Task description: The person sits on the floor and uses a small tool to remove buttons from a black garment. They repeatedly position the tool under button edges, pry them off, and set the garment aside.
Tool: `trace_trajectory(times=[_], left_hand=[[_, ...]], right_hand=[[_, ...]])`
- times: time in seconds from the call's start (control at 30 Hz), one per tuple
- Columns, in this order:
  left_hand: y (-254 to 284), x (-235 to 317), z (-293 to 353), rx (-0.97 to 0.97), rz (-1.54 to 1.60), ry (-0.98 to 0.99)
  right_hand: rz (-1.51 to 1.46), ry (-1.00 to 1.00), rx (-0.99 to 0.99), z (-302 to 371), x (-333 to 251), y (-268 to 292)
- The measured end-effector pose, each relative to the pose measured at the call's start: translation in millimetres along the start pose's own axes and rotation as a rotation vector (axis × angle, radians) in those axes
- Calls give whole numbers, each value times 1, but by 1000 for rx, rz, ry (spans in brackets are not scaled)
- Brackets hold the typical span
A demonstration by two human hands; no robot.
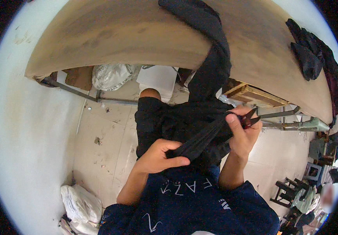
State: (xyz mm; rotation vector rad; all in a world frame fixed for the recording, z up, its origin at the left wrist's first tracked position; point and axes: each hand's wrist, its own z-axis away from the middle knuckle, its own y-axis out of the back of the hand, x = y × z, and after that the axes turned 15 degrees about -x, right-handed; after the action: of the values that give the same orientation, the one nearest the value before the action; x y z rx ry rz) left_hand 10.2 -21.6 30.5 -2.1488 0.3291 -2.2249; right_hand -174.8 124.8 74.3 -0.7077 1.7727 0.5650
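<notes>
A black garment (212, 72) hangs from the table down over my lap, with part of it stretched between my two hands. My left hand (159, 156) pinches one end of the stretched fabric between thumb and fingers, close to my shirt. Farther right and a little higher, my right hand (244, 131) grips the other end of it with the thumb on top. In that same hand sits a pair of thread snips (250, 119), dark red, with blades pointing up and to the right. The palm and fingers hide part of the snips.
Ahead stands a brown cloth-covered table (118, 35), with more dark garments (310, 53) at its right end. Beneath it are a white plastic bag (112, 76), a white box (157, 80) and a wooden drawer (255, 95). White sacks (80, 205) lie at lower left; a black stool (288, 192) stands right.
</notes>
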Motion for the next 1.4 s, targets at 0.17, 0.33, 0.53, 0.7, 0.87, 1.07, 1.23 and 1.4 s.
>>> trace_trajectory(times=[0.17,0.33,0.53,0.7,0.87,1.07,1.23,1.4], left_hand=[[3,-13,14,-46,54,-5],[24,21,48,91,200,-193],[63,54,81,165,66,-336],[72,44,99,383,-189,-186],[58,46,74,403,44,-77],[54,46,55,385,-37,-81],[49,35,36,322,-12,-134],[43,38,25,285,77,-145]], right_hand=[[-6,46,188,2,9,21],[-62,113,246,5,19,30],[-167,134,375,7,20,65],[-24,28,354,18,30,91],[192,-196,258,28,27,111],[598,-337,65,24,21,110],[504,-121,-244,19,9,45],[185,54,-735,0,20,-18]])
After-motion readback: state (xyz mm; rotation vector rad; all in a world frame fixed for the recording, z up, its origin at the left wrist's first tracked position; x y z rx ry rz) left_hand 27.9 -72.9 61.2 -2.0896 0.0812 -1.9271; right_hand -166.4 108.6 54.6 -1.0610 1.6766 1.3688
